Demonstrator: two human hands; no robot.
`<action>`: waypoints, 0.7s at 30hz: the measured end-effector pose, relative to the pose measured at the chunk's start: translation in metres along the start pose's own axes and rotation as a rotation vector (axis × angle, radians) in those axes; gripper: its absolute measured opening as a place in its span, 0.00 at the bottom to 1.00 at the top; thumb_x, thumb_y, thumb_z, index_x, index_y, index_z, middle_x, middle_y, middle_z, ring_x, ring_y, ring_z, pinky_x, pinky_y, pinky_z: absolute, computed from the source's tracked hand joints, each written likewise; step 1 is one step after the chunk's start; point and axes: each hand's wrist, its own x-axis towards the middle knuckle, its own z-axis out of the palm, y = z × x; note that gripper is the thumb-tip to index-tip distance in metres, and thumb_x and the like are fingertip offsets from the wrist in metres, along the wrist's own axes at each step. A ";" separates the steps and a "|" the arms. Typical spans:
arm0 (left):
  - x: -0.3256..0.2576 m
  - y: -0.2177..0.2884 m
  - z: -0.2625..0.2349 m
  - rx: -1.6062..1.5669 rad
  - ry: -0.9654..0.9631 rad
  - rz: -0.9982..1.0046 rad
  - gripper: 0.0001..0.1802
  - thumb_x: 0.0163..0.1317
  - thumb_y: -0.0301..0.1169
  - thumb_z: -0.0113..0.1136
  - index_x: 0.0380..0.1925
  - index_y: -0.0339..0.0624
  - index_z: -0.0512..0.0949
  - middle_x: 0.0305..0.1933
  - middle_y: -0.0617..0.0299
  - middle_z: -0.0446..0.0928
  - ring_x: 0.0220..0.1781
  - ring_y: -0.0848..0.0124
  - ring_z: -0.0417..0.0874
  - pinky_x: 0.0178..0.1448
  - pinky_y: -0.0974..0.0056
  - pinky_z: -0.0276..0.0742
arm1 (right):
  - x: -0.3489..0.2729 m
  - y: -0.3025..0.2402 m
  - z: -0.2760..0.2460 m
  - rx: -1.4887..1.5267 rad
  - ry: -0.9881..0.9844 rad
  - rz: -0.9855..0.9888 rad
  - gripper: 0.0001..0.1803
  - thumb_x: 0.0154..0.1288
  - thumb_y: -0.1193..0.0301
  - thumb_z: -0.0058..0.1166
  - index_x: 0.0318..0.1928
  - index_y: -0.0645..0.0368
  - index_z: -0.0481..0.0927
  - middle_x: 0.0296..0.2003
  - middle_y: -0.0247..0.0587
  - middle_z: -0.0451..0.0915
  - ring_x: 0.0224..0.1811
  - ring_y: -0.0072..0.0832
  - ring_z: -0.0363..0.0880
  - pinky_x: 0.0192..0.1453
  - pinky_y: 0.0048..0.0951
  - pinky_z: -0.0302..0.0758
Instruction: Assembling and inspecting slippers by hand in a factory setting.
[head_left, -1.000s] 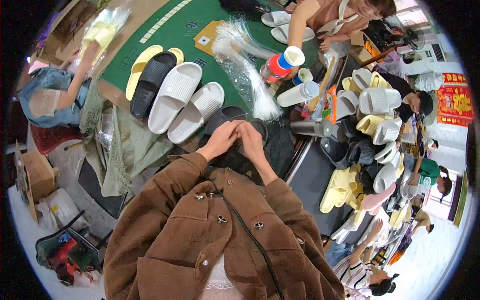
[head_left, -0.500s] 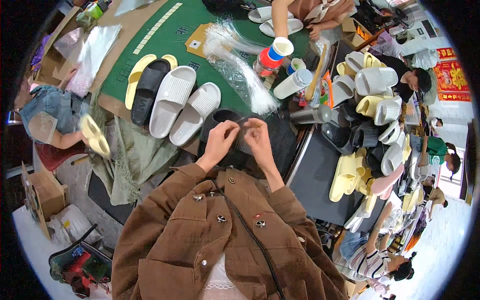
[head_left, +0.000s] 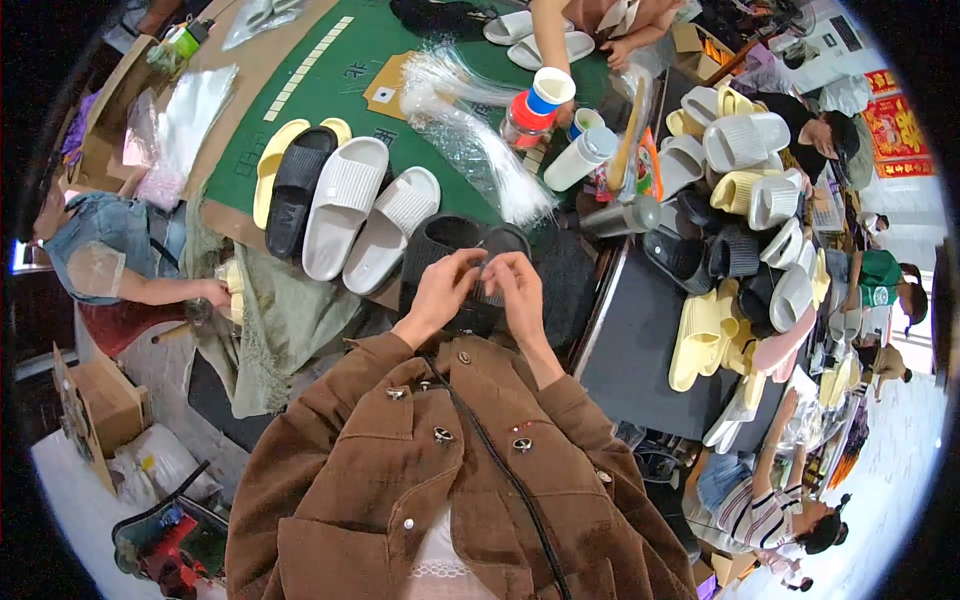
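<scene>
My left hand (head_left: pixel 444 290) and my right hand (head_left: pixel 517 293) are close together over a pair of black slide slippers (head_left: pixel 440 238) at the near table edge. Thumb and fingers are pinched on both hands. Whatever lies between the fingertips is too thin or hidden to make out. Just left of my hands lie two grey slippers (head_left: pixel 345 205), a black slipper (head_left: pixel 296 195) and yellow slippers (head_left: pixel 268 175). A bundle of clear plastic strands (head_left: pixel 520 195) in a clear bag lies beyond my hands.
Cups (head_left: pixel 550 92) and a white bottle (head_left: pixel 583 158) stand right of the strands, near a dark tumbler (head_left: pixel 622 217). A conveyor belt (head_left: pixel 640 350) on the right carries heaped slippers (head_left: pixel 700 340). A co-worker's arm (head_left: pixel 165 288) at left holds a yellow slipper; another person sits across the green table (head_left: pixel 310 95).
My hands stay nearly in place, with the right fingers bending downward. The co-worker at left has lowered the yellow slipper toward the grey-green cloth.
</scene>
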 end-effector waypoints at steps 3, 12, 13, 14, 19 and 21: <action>-0.002 -0.034 0.011 0.072 -0.035 0.167 0.06 0.56 0.24 0.52 0.33 0.34 0.73 0.29 0.48 0.73 0.30 0.54 0.74 0.33 0.59 0.68 | -0.006 -0.010 0.017 -0.136 -0.079 -0.046 0.06 0.65 0.74 0.44 0.36 0.65 0.72 0.29 0.33 0.74 0.28 0.16 0.71 0.33 0.18 0.68; -0.011 -0.013 0.006 0.055 -0.030 0.257 0.08 0.50 0.17 0.51 0.31 0.34 0.74 0.24 0.53 0.69 0.27 0.59 0.70 0.31 0.60 0.66 | -0.013 -0.014 0.016 -0.258 -0.022 -0.196 0.07 0.61 0.80 0.43 0.38 0.65 0.74 0.35 0.39 0.76 0.34 0.19 0.74 0.36 0.19 0.70; -0.012 -0.010 0.005 0.081 -0.024 0.287 0.09 0.50 0.17 0.50 0.33 0.34 0.75 0.25 0.53 0.70 0.29 0.59 0.71 0.32 0.61 0.67 | -0.013 -0.015 0.016 -0.248 0.039 -0.296 0.09 0.59 0.82 0.43 0.40 0.65 0.74 0.37 0.41 0.77 0.38 0.21 0.75 0.38 0.19 0.71; -0.013 -0.007 0.005 0.107 -0.018 0.316 0.11 0.50 0.16 0.50 0.34 0.34 0.76 0.26 0.54 0.72 0.30 0.59 0.72 0.33 0.61 0.68 | -0.013 -0.016 0.014 -0.249 0.038 -0.296 0.09 0.59 0.82 0.43 0.40 0.65 0.74 0.37 0.41 0.77 0.38 0.21 0.75 0.38 0.19 0.71; -0.020 0.002 0.000 0.142 0.009 0.382 0.11 0.53 0.18 0.51 0.37 0.35 0.76 0.28 0.54 0.74 0.34 0.59 0.75 0.37 0.61 0.71 | -0.017 -0.007 -0.001 -0.495 -0.080 -0.148 0.19 0.54 0.86 0.40 0.46 0.62 0.73 0.43 0.46 0.75 0.43 0.31 0.75 0.44 0.24 0.70; -0.022 0.002 -0.003 0.131 0.017 0.344 0.11 0.54 0.18 0.52 0.38 0.35 0.76 0.29 0.54 0.74 0.31 0.62 0.76 0.35 0.64 0.72 | -0.018 0.008 -0.005 -0.458 -0.125 -0.176 0.14 0.56 0.83 0.44 0.45 0.64 0.72 0.39 0.45 0.76 0.40 0.32 0.76 0.43 0.27 0.71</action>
